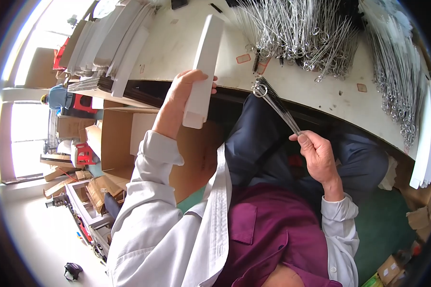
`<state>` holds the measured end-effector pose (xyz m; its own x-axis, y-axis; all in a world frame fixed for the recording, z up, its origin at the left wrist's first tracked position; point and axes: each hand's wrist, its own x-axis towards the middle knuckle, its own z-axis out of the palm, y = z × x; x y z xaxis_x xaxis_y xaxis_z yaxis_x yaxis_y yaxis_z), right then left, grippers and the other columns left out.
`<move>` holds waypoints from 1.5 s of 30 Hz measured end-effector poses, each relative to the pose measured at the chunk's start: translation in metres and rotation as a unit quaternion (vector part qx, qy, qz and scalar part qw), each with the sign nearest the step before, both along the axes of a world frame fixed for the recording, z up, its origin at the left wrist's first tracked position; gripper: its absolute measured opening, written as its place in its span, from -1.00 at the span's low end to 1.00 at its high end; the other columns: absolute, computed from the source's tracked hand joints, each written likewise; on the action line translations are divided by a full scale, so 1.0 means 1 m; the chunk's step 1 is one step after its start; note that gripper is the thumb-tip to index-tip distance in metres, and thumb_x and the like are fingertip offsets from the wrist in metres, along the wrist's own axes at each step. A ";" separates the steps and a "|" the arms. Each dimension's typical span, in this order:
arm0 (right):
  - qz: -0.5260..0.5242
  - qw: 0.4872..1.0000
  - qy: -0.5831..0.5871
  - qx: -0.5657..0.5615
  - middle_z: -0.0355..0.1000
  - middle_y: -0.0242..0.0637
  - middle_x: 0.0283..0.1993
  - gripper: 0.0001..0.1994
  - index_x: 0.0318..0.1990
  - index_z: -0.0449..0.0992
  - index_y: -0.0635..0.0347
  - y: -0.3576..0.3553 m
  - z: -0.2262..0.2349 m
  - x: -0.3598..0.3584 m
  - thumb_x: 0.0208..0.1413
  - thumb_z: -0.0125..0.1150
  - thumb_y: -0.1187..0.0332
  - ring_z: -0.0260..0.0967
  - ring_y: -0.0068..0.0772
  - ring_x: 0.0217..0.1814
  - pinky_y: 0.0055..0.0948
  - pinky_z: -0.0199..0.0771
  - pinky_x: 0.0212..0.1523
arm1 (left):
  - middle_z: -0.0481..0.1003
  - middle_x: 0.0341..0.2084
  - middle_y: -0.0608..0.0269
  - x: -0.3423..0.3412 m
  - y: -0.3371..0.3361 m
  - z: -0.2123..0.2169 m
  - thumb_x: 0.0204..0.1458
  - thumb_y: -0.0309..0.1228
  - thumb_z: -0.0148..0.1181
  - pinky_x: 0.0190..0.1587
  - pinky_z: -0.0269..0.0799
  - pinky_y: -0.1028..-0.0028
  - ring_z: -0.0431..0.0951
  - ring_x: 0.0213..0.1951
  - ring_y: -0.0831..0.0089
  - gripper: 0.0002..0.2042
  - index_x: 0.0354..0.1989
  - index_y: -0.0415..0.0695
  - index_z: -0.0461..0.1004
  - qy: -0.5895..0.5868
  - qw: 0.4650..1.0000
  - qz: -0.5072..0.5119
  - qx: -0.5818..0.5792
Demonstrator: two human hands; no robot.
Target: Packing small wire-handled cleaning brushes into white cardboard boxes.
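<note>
White and narrow, a long carton (203,71) is gripped upright above the bench (187,43) edge by the left hand (184,93) as the right hand (316,153) pinches wire brushes (275,103), best kept bundled and aimed at its open end.

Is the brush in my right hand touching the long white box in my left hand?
Apart. The head view shows the brush in the right hand, with dark space between it and the white box in the left hand.
</note>
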<state>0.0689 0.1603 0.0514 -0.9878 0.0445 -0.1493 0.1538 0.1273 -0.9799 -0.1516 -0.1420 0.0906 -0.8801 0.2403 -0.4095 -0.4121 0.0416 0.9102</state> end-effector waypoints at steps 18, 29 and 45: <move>0.112 0.985 -0.109 -0.065 0.10 -0.59 -0.64 -0.55 -0.32 0.63 0.29 -0.013 0.006 0.012 0.42 0.11 0.05 -0.02 -0.73 -0.58 -0.54 0.04 -0.56 | 0.47 -0.14 -0.14 0.022 0.051 -0.015 0.20 -0.37 0.20 -0.08 0.55 0.28 0.51 -0.20 0.26 -0.52 0.23 -0.32 0.29 0.105 0.937 0.112 0.315; 0.081 0.984 -0.148 -0.053 0.13 -0.58 -0.65 -0.58 -0.36 0.62 0.31 -0.008 -0.002 0.006 0.42 0.13 0.12 -0.01 -0.73 -0.59 -0.54 0.04 -0.57 | 0.52 -0.24 -0.10 0.032 0.058 -0.024 0.21 -0.29 0.16 -0.11 0.56 0.24 0.55 -0.28 0.24 -0.58 0.09 -0.41 0.40 0.037 0.921 0.135 0.365; 0.069 0.989 -0.105 -0.081 0.50 -0.26 -0.41 -0.77 -0.08 0.55 0.36 -0.024 0.007 -0.041 0.29 0.21 0.33 0.41 -0.55 -0.38 -0.44 0.43 -0.30 | 0.54 -0.30 0.00 0.102 0.113 -0.057 0.28 -0.08 0.18 -0.04 0.57 0.15 0.56 -0.27 0.23 -0.62 -0.06 -0.20 0.44 -0.040 0.924 0.156 0.347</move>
